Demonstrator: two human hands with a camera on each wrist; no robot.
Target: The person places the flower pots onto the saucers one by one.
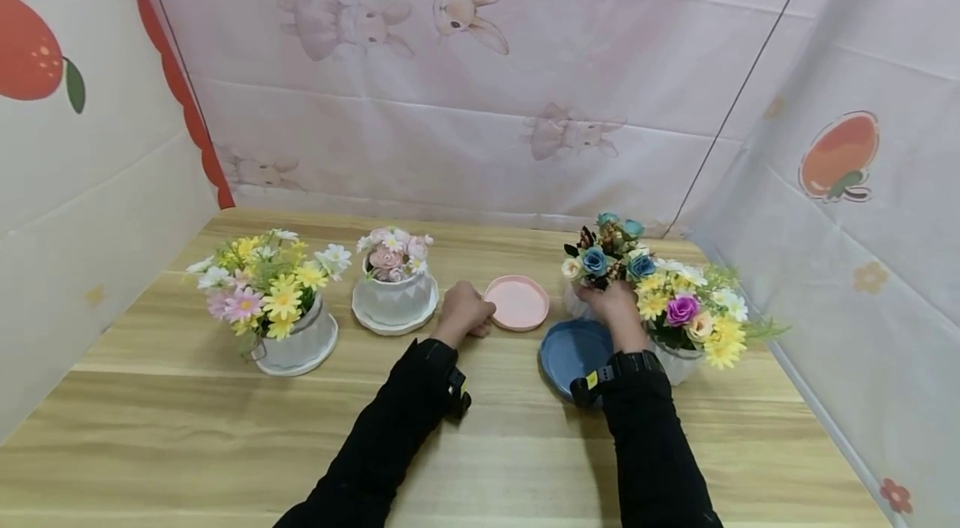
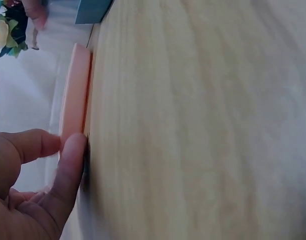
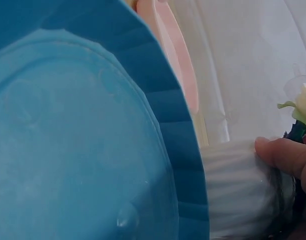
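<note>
At the left edge of a round pink saucer point(image 1: 517, 303), my left hand point(image 1: 465, 313) pinches the rim between thumb and finger, as the left wrist view shows close up. My right hand point(image 1: 615, 316) grips a white flowerpot point(image 3: 233, 187) by its upper rim, the thumb point(image 3: 273, 150) lying on the outer wall. Blue and cream artificial flowers point(image 1: 595, 261) rise from that pot, and the hand hides part of it. In front of it lies a blue saucer point(image 1: 573, 353) with a fluted rim, partly under my right wrist.
Close on the right stands another pot with yellow and purple flowers point(image 1: 682, 311). To the left, a pot of pink flowers point(image 1: 393, 253) sits on a white saucer point(image 1: 367, 313). Farther left, yellow and pink daisies point(image 1: 281, 291) fill a pot on another white saucer point(image 1: 330, 345). Printed cloth walls enclose the wooden table point(image 1: 225, 428).
</note>
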